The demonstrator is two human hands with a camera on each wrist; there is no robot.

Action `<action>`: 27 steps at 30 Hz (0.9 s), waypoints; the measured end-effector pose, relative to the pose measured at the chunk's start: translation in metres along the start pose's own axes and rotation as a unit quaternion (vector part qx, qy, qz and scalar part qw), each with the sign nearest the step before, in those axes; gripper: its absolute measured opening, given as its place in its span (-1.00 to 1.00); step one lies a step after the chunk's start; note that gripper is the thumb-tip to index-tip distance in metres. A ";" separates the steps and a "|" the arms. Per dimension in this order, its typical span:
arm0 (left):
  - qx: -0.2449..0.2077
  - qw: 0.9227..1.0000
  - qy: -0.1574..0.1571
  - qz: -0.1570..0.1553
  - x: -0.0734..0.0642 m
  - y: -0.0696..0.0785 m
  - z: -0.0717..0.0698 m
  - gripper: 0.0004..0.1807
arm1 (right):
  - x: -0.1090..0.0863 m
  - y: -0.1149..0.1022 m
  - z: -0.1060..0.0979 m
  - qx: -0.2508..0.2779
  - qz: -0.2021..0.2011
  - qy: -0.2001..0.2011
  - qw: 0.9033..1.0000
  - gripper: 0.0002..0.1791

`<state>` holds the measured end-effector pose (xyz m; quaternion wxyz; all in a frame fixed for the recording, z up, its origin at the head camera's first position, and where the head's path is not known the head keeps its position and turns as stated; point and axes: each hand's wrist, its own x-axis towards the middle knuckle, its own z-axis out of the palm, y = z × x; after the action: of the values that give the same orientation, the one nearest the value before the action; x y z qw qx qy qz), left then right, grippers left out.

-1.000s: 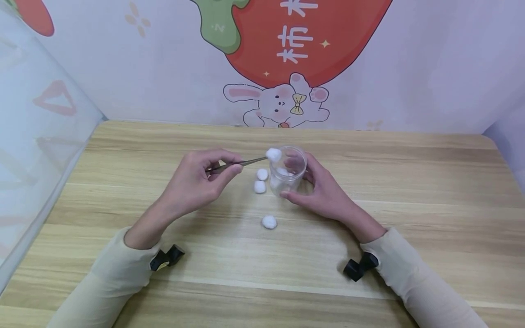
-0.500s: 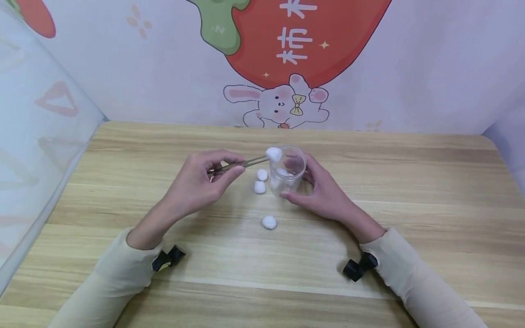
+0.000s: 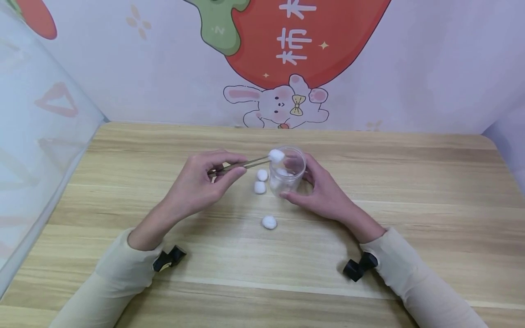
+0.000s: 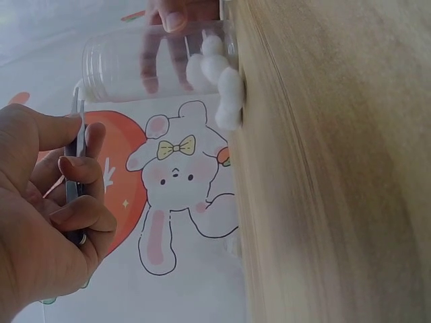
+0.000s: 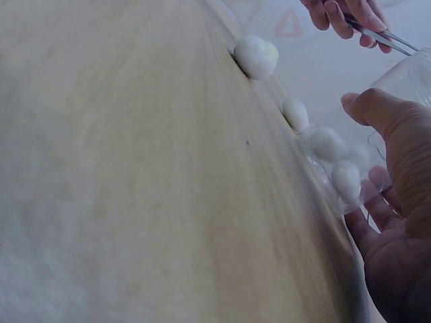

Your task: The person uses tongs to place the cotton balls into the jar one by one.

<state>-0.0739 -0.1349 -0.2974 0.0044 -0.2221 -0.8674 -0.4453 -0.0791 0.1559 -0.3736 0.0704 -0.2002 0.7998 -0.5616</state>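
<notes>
My left hand (image 3: 201, 180) pinches metal tweezers (image 3: 256, 162) between thumb and fingers. At their tips a white cotton ball (image 3: 276, 156) overlaps the rim of a clear jar (image 3: 287, 184) in the head view. My right hand (image 3: 321, 189) grips the jar from the right, thumb on the near side and fingers behind. The jar stands upright on the table with several cotton balls at its bottom, as the right wrist view shows of one such cotton ball (image 5: 345, 179). In the left wrist view the tweezers (image 4: 75, 145) reach up to the jar's mouth.
Two cotton balls (image 3: 260, 187) lie together just left of the jar. A single cotton ball (image 3: 269, 222) lies nearer on the wooden table (image 3: 287, 264). Behind the table's far edge rises a wall covering (image 3: 172, 68) with a printed rabbit.
The tweezers and their cotton ball have shifted slightly right, farther over the jar's mouth, and the tweezers' arms now stand wider apart. My right hand and the jar have stayed put.
</notes>
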 end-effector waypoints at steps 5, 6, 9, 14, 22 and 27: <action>-0.005 1.000 -0.004 0.012 -0.001 0.000 0.000 -0.81 | 0.000 0.000 0.000 -0.003 0.003 -0.001 1.000 -0.07; -0.005 1.000 -0.005 0.014 -0.001 -0.001 0.000 -0.81 | 0.000 0.000 0.000 -0.003 0.003 -0.001 1.000 -0.07; -0.005 1.000 -0.004 0.016 0.000 -0.001 0.000 -0.81 | 0.000 0.001 0.000 -0.004 0.005 -0.001 1.000 -0.07; -0.001 1.000 -0.002 0.006 -0.002 -0.003 -0.001 -0.80 | 0.000 0.001 0.000 -0.003 0.007 -0.002 1.000 -0.07; 0.021 1.000 0.004 -0.021 -0.007 -0.009 -0.005 -0.80 | 0.001 0.000 0.001 -0.004 0.006 -0.001 1.000 -0.07; 0.039 0.997 -0.005 -0.059 -0.010 -0.015 -0.003 -0.82 | 0.000 0.000 0.000 -0.003 0.007 0.002 1.000 -0.05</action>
<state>-0.0712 -0.1486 -0.3089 -0.0176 -0.1726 -0.8958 -0.4092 -0.0791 0.1560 -0.3734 0.0724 -0.1940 0.8030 -0.5589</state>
